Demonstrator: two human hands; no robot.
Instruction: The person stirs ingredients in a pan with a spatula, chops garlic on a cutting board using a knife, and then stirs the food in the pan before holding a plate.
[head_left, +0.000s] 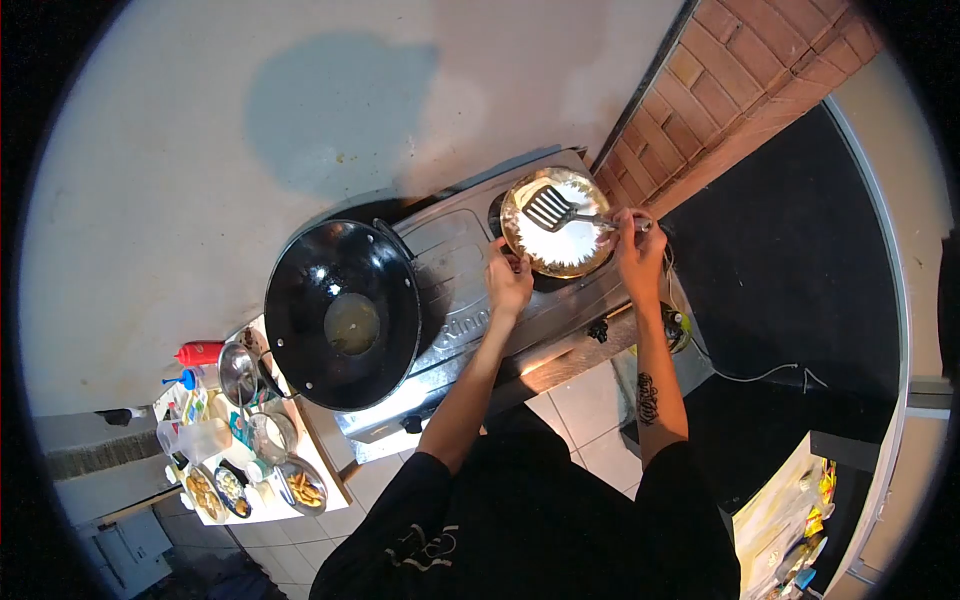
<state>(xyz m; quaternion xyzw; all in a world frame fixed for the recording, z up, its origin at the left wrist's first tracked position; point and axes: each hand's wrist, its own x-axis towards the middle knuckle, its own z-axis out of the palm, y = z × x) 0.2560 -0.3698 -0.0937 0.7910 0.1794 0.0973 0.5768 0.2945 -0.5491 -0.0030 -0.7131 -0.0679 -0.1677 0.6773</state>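
A white plate with a jagged gold rim (560,262) rests over the right burner of the stove. My left hand (510,283) grips its lower left edge, fingers closed at the rim. My right hand (640,252) is closed around the handle of a black slotted turner (549,209), whose head lies over the plate's upper part and points left. To the left stands a large black wok (300,290) on the other side of the stove, with a shallow pool of yellowish oil (352,324) at its bottom.
The metal stove top (445,255) runs along the wall. At lower left, a side table (325,462) carries a red squeeze bottle (200,353), a strainer (239,375) and several dishes of food. A brick pillar (720,90) rises at right; a cable (750,377) hangs beyond my right arm.
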